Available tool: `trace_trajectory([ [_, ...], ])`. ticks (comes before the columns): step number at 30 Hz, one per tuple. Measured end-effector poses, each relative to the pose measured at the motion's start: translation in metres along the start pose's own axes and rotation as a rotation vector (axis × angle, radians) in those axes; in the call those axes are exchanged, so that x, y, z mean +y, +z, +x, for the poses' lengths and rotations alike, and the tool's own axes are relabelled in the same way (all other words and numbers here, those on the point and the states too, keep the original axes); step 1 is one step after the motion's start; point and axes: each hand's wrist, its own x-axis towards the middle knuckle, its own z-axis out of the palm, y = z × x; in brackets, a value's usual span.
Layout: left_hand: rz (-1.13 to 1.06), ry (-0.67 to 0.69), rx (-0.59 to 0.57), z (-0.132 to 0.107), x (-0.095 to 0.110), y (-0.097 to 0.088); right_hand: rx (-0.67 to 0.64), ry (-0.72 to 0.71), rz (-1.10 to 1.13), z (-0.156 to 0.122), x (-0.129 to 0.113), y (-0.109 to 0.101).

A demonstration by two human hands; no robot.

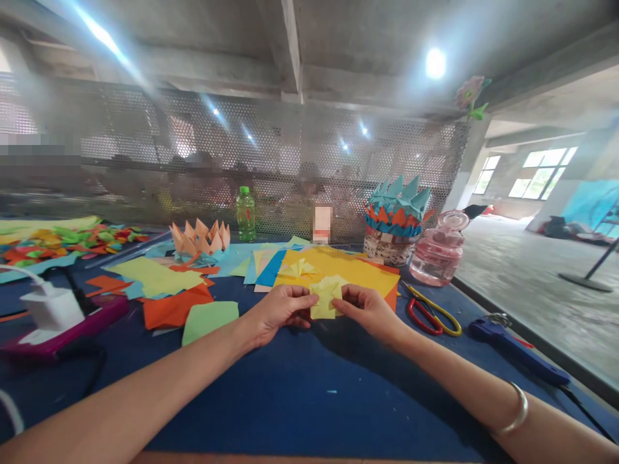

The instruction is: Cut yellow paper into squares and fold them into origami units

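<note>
Between my two hands is a small piece of folded yellow paper, held just above the near edge of a paper stack. My left hand pinches its left side between thumb and fingers. On the opposite side, my right hand grips the paper the same way. Just behind it, a folded yellow paper shape lies on large yellow-orange sheets. The undersides of both hands' fingers are partly hidden.
Scissors and a blue glue gun lie right. A pink bottle, paper-trimmed basket and green bottle stand behind. Left are a peach paper crown, loose sheets and a purple power strip.
</note>
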Motion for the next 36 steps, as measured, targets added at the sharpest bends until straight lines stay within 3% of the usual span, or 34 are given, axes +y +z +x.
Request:
trace_trajectory([
  [19,0.033,-0.001,0.028,-0.002,0.0,0.001,-0.029,0.033,0.01,-0.001,0.001,0.0],
  [31,0.098,0.059,-0.01,-0.004,0.002,0.001,0.074,0.03,0.047,-0.003,-0.006,0.001],
  [36,0.299,0.137,0.039,-0.003,0.001,-0.001,0.191,-0.031,-0.034,-0.003,-0.005,-0.001],
])
